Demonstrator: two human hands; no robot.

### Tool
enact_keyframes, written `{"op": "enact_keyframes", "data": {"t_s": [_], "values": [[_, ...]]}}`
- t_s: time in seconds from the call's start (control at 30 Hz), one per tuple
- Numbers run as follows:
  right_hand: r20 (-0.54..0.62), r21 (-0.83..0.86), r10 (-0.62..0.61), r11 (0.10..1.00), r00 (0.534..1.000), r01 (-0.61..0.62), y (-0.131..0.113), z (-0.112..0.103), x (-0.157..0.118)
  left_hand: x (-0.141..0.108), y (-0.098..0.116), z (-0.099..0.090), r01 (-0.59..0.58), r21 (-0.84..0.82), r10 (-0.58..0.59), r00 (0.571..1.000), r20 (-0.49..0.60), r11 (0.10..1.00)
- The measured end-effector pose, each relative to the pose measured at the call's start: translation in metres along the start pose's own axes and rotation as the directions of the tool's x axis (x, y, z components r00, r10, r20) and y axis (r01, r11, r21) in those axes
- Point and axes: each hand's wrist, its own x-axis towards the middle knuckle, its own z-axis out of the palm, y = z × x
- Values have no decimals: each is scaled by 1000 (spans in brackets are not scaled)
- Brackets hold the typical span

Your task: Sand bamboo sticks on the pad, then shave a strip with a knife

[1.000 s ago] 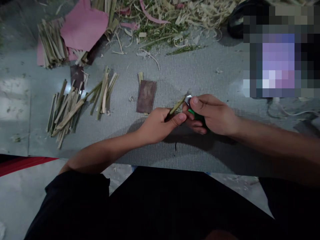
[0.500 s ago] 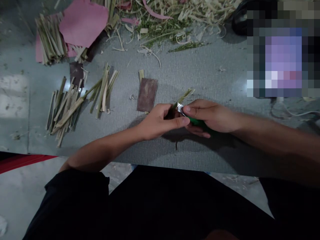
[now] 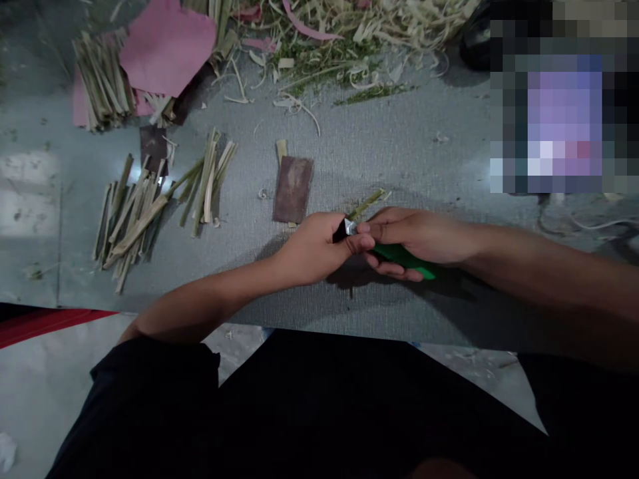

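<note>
My right hand (image 3: 404, 239) is closed round a green-handled utility knife (image 3: 399, 256), its silvery metal end pointing left. Between my hands runs a thin greenish plant strip (image 3: 368, 203), its frayed far end sticking out up and to the right. My left hand (image 3: 327, 246) grips the strip's near part, with its thumb against the knife's metal end. The lower part of the strip and the knife's cutting edge are hidden by my fingers. Just beyond my left hand, a brown rectangular sandpaper piece (image 3: 293, 189) lies over a pale strip (image 3: 281, 150).
Loose cut strips (image 3: 134, 219) lie on the grey table (image 3: 239, 266) at left. Behind them are a bundle of strips (image 3: 104, 83) and pink paper (image 3: 167, 50). Curly shavings (image 3: 399, 26) spread along the back. A black object (image 3: 476, 36) and a blurred-out patch are at right.
The knife's metal end has moved left and down, closer to my left hand. More of the green handle shows below my right hand, and the strip sits slightly lower.
</note>
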Motion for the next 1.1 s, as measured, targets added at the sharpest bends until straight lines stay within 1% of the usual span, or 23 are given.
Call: {"op": "enact_keyframes", "data": {"t_s": [0.13, 0.27, 0.4, 0.47, 0.53, 0.63, 0.7, 0.73, 0.87, 1.0, 1.07, 1.1], "values": [[-93, 63, -33, 997, 995, 39, 3, 8, 3, 0, -1, -1, -33, 33, 34, 999, -26, 999], [-126, 153, -51, 986, 991, 70, 4, 17, 3, 0, -1, 0, -55, 80, 60, 996, -62, 995], [-213, 191, -109, 970, 971, 151, 4, 24, 3, -1, -1, 1, -56, 107, 67, 993, -99, 993], [-206, 191, -108, 970, 972, 149, 4, 24, 3, -2, -1, 2, -59, 117, 71, 992, -105, 991], [-149, 174, -63, 981, 987, 89, 6, 20, 3, -4, -1, 3, -41, 139, 58, 991, -118, 989], [-21, 159, 16, 987, 1000, -13, 8, 12, 3, -7, -1, 5, -3, 174, 29, 989, -143, 985], [31, 172, 35, 984, 999, -40, 9, 9, 4, -9, -1, 6, -1, 185, 29, 989, -147, 983], [34, 176, 30, 984, 999, -35, 9, 8, 4, -9, -1, 6, -7, 186, 34, 989, -144, 983], [-25, 165, -29, 986, 999, 33, 8, 13, 3, -9, -1, 7, -18, 183, 43, 989, -139, 983], [-129, 185, -78, 978, 989, 101, 5, 23, 2, -9, -1, 8, -17, 198, 49, 986, -161, 980], [-157, 201, -71, 974, 985, 102, 4, 26, 1, -9, 0, 9, -14, 205, 51, 983, -175, 979], [-151, 203, -57, 975, 987, 87, 4, 25, 2, -10, 0, 9, -12, 209, 51, 982, -184, 978]]}}
